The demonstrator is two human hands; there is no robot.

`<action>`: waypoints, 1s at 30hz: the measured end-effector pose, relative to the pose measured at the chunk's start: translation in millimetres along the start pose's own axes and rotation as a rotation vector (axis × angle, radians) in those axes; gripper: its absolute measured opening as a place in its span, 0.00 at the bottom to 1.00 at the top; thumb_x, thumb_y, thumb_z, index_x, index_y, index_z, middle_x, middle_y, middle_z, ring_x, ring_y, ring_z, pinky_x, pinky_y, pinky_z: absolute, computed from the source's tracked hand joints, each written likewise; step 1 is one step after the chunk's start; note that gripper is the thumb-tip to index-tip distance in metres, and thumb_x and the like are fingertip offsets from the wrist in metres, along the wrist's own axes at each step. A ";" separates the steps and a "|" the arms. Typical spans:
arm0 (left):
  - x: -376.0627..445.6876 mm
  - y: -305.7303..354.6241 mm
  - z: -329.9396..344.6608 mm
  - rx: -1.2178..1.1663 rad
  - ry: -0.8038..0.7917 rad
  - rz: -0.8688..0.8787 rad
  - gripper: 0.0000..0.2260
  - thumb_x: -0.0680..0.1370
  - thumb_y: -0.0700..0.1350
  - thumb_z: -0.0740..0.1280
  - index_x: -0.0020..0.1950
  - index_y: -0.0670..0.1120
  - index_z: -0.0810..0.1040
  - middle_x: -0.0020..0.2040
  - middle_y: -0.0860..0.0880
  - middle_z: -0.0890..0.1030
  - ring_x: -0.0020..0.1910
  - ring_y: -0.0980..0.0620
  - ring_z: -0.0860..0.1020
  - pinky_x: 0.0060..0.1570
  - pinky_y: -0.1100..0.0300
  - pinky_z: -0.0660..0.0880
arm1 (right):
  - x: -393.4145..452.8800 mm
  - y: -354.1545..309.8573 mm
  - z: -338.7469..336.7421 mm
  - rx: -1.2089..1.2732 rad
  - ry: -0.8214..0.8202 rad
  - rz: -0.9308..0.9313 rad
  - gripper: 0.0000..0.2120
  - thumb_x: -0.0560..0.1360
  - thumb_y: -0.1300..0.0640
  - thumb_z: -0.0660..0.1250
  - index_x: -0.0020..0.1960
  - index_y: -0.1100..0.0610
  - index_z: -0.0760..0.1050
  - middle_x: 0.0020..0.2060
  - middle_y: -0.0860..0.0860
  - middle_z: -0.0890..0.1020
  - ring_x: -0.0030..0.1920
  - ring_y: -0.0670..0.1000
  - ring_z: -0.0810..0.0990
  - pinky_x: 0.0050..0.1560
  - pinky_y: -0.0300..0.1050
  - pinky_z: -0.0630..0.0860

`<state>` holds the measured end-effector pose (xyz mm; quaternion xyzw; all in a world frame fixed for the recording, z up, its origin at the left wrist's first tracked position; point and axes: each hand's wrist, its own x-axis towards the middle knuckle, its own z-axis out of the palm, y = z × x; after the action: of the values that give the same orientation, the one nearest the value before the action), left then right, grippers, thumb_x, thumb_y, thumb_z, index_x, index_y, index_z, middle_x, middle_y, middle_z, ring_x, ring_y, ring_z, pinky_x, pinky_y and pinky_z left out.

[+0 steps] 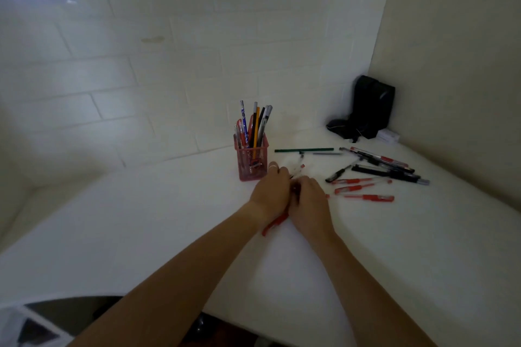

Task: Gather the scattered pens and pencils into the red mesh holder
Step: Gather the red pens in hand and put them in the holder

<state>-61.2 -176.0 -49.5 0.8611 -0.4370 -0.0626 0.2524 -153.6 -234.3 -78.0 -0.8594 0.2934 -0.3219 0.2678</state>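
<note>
The red mesh holder (pixel 251 162) stands upright on the white table (pixel 141 220), with several pens and pencils sticking out of it. My left hand (pixel 271 191) and my right hand (pixel 309 203) are pressed together just in front of the holder, both closed around a small bunch of red pens (pixel 275 223) whose ends poke out below and above the fingers. To the right lie several loose red pens (pixel 366 197), black pens (pixel 389 170) and a long green pencil (pixel 304 150).
A black pouch (pixel 366 107) leans in the far right corner against the wall, with a small white box (pixel 388 136) beside it. A tiled wall runs behind the table. The table's near edge is at the bottom, over a dark floor.
</note>
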 end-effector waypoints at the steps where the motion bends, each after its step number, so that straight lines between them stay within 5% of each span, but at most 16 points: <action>1: 3.6 1.8 0.5 0.013 0.006 0.006 0.13 0.82 0.44 0.55 0.60 0.42 0.75 0.60 0.41 0.74 0.54 0.43 0.77 0.47 0.57 0.71 | -0.7 1.4 0.1 0.017 0.014 0.004 0.09 0.78 0.66 0.65 0.57 0.62 0.77 0.52 0.57 0.80 0.53 0.55 0.78 0.53 0.46 0.76; 4: 5.3 9.1 -5.5 0.019 0.025 -0.012 0.14 0.82 0.47 0.60 0.61 0.38 0.73 0.59 0.40 0.73 0.53 0.42 0.78 0.51 0.53 0.75 | -1.1 3.6 0.2 0.058 0.025 0.013 0.12 0.77 0.69 0.63 0.60 0.64 0.73 0.53 0.59 0.78 0.53 0.58 0.78 0.51 0.50 0.78; 9: 13.7 10.0 -12.6 0.076 -0.038 -0.060 0.14 0.78 0.46 0.68 0.58 0.38 0.74 0.56 0.39 0.78 0.50 0.42 0.79 0.42 0.57 0.72 | -3.4 -0.3 -1.3 0.066 0.092 0.014 0.22 0.74 0.71 0.65 0.66 0.62 0.69 0.61 0.58 0.71 0.56 0.56 0.75 0.54 0.47 0.78; 12: 8.4 14.1 -21.1 0.155 -0.146 -0.077 0.09 0.77 0.44 0.68 0.52 0.38 0.77 0.47 0.42 0.80 0.41 0.45 0.77 0.39 0.57 0.73 | -4.5 -0.2 -1.3 0.007 0.149 0.055 0.24 0.71 0.72 0.69 0.66 0.63 0.70 0.63 0.60 0.69 0.59 0.57 0.73 0.57 0.41 0.73; 16: -9.6 16.6 -24.0 0.222 -0.230 -0.073 0.11 0.79 0.49 0.64 0.42 0.42 0.73 0.35 0.49 0.74 0.37 0.48 0.75 0.35 0.59 0.71 | -6.2 -3.2 -1.4 -0.059 0.199 0.179 0.19 0.74 0.68 0.70 0.63 0.64 0.70 0.61 0.62 0.72 0.54 0.57 0.76 0.48 0.40 0.72; 20: -25.4 20.5 -20.6 0.280 -0.219 -0.077 0.14 0.81 0.53 0.61 0.46 0.43 0.74 0.42 0.46 0.77 0.40 0.46 0.77 0.41 0.57 0.73 | -2.6 -4.2 -5.9 -0.087 0.167 0.236 0.15 0.78 0.65 0.67 0.63 0.64 0.71 0.56 0.62 0.77 0.52 0.59 0.78 0.48 0.48 0.77; 25: -31.0 24.5 -19.6 0.217 -0.160 -0.074 0.15 0.80 0.46 0.63 0.61 0.37 0.71 0.58 0.38 0.79 0.55 0.39 0.79 0.47 0.53 0.73 | 9.2 -4.9 -15.8 -0.079 0.079 0.374 0.09 0.78 0.61 0.68 0.55 0.66 0.76 0.54 0.63 0.80 0.52 0.60 0.80 0.44 0.45 0.71; 30: -31.6 33.0 -23.2 0.175 -0.239 -0.110 0.12 0.80 0.42 0.62 0.60 0.36 0.75 0.58 0.38 0.80 0.56 0.40 0.80 0.51 0.54 0.75 | 18.0 -13.2 -15.7 -0.033 0.004 0.481 0.08 0.78 0.59 0.69 0.53 0.64 0.79 0.53 0.62 0.82 0.51 0.60 0.82 0.40 0.42 0.69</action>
<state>-96.6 -158.5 -16.9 0.8888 -0.4201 -0.1398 0.1188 -149.2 -241.7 -52.1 -0.7685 0.4953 -0.2459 0.3220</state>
